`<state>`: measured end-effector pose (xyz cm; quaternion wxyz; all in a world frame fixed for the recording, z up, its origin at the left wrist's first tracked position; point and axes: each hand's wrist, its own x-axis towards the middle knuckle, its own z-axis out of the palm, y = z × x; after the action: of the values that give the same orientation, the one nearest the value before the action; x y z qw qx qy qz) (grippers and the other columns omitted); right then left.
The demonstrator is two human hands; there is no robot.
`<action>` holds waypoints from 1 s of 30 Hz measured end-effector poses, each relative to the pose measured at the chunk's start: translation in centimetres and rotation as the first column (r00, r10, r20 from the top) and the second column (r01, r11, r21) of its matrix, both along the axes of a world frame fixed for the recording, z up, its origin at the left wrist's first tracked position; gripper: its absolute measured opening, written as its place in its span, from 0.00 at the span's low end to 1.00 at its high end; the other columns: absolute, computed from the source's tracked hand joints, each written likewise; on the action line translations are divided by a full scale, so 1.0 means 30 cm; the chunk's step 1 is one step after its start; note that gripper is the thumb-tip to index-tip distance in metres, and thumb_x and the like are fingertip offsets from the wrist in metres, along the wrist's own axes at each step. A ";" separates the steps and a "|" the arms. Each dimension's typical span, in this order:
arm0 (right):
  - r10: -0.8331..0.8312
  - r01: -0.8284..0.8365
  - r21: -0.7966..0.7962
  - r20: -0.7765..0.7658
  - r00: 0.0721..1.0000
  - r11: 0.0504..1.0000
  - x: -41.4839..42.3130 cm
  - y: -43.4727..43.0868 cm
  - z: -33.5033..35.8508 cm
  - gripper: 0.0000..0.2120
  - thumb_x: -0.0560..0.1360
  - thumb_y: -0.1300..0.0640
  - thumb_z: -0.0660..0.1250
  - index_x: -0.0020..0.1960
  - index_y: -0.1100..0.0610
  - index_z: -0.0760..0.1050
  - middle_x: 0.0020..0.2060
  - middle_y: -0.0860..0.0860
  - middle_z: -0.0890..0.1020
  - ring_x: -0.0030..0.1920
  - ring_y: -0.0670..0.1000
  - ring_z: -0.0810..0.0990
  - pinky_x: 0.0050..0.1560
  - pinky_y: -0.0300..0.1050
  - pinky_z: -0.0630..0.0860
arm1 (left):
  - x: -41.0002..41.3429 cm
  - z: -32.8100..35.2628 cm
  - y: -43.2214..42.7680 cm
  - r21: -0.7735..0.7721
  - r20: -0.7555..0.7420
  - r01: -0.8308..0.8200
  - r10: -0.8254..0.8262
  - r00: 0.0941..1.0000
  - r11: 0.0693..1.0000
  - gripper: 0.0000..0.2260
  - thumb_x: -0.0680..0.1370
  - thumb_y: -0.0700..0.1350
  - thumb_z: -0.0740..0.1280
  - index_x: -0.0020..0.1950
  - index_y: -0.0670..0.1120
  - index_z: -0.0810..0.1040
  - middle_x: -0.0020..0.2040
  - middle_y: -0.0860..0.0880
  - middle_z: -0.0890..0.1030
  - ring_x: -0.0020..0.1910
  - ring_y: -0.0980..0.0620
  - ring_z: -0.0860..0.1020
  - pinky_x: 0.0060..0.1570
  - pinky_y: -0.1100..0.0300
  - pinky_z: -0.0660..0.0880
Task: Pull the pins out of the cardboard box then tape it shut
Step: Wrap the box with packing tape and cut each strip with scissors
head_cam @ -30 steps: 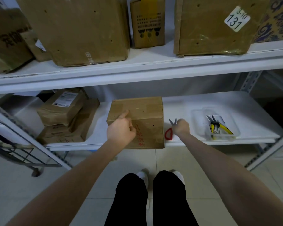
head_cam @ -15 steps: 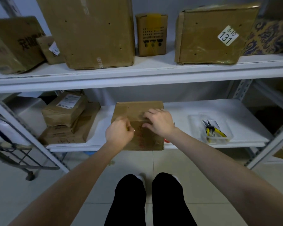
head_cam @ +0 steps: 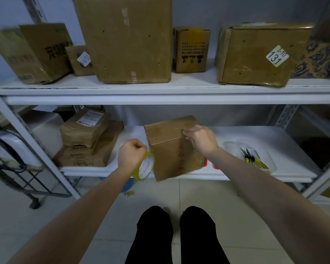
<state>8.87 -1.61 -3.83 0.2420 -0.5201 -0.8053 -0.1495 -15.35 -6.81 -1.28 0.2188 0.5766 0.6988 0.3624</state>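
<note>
A small cardboard box (head_cam: 170,149) with red writing sits turned at an angle on the lower white shelf (head_cam: 274,138), its near corner over the shelf's front edge. My right hand (head_cam: 201,141) rests on the box's top right edge, fingers pinched against the cardboard. My left hand (head_cam: 131,153) is a fist just left of the box, gripping a roll of yellowish tape (head_cam: 145,166) that hangs below it. No pins are visible.
Red-handled scissors (head_cam: 206,161) lie behind the box's right side. A clear tray (head_cam: 269,159) holds yellow-handled pliers (head_cam: 253,161). Stacked parcels (head_cam: 88,140) fill the shelf's left. Larger boxes line the upper shelf (head_cam: 160,92). A cart frame (head_cam: 17,168) stands at far left.
The box has been turned and pulled toward the shelf's front edge. My left hand left the box and now holds the tape roll. My right hand shifted to the box's right edge.
</note>
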 end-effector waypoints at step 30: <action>-0.164 -0.446 -0.546 -0.743 0.649 0.710 -0.339 -0.130 0.128 0.09 0.74 0.62 0.70 0.35 0.59 0.79 0.27 0.52 0.78 0.30 0.48 0.74 0.36 0.42 0.72 | -0.054 0.055 0.013 -0.007 0.247 0.308 -0.297 0.922 0.951 0.09 0.75 0.39 0.68 0.36 0.48 0.80 0.38 0.49 0.81 0.44 0.50 0.77 0.51 0.54 0.73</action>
<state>-1.29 -5.51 0.00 0.3506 -0.5136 -0.6677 0.4093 -16.98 -6.42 0.37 0.3692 0.6237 0.5773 0.3760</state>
